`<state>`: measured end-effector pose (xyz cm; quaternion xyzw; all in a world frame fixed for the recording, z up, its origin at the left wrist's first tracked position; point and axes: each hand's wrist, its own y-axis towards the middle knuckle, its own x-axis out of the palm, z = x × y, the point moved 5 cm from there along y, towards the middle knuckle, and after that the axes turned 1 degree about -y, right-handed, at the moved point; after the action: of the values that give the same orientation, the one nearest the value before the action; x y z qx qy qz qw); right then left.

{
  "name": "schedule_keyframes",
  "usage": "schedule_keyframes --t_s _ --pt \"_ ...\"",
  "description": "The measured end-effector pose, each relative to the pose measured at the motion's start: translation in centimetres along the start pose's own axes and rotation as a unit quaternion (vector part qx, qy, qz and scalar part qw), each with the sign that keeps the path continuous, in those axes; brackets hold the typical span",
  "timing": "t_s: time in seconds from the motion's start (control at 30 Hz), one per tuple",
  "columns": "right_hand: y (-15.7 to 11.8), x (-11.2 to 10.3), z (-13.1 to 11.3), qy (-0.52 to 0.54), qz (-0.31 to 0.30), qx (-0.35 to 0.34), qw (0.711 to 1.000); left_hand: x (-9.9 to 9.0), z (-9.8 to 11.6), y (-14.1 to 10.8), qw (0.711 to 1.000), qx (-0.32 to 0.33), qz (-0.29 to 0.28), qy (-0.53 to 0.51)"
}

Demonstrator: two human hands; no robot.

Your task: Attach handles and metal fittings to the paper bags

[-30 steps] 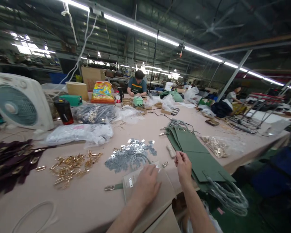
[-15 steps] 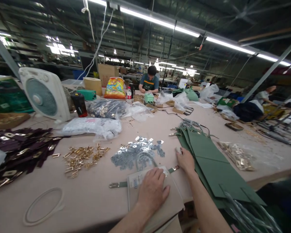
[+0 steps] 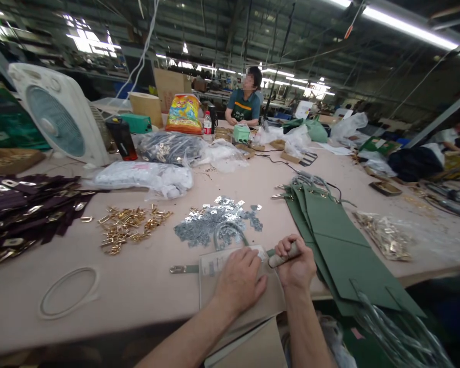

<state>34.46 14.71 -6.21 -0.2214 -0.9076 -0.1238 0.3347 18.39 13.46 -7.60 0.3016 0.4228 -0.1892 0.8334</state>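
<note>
My left hand [image 3: 239, 280] lies flat, fingers spread, on a beige panel [image 3: 210, 286] with a handle loop at its far edge. A green strap with a metal end [image 3: 179, 269] sticks out on the panel's left side. My right hand [image 3: 296, 263] is wrapped round a short pale cylindrical tool [image 3: 281, 257] by the panel's right corner, where another strap is partly hidden. Thin silver plates [image 3: 214, 222] are heaped just beyond the panel. Right of my right hand lie stacked green panels [image 3: 345, 245].
Gold hardware [image 3: 128, 227], a clear ring [image 3: 69, 292] and dark straps [image 3: 26, 212] lie to the left. A fan [image 3: 55, 117] stands at the back left. A person [image 3: 245, 105] sits across the table. A bag of metal parts [image 3: 385, 237] is at the right.
My right hand has lifted off the table beside the green panels and closed round the pale tool. My left hand stays on the panel. The person across has raised their head. The view has shifted.
</note>
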Motion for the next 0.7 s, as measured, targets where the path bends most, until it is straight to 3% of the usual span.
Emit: schedule_keyframes --t_s 0.37,0.7 --pt "-1.4 0.7 1.9 -0.017 0.017 -0.104 0.994 -0.1 -0.2 -0.1 1.000 -0.006 0.003 -0.011" --pt "-1.8 1.5 2.4 -0.109 -0.053 -0.170 0.978 -0.3 -0.2 0.1 1.000 -0.010 0.000 -0.012"
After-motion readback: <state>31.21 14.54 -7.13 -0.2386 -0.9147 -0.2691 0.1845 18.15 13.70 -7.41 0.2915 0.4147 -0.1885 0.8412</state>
